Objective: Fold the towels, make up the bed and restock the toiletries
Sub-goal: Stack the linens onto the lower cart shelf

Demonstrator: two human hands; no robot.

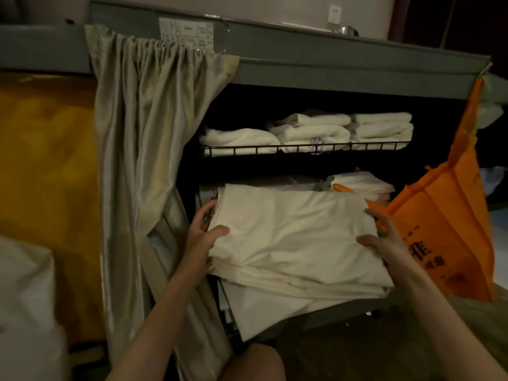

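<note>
Folded sheet [297, 232], top of stack on cart's lower shelf [275, 320]. Left hand [202, 235] and right hand [384, 240]: fingers curled over opposite side edges, gripping. Best lifted level, both sides together, clear of orange bag [450, 221].

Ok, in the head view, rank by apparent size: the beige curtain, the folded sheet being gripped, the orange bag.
1. beige curtain
2. folded sheet, though it lies nearer the camera, so this order is unsure
3. orange bag, partly cut off behind the sheet
</note>
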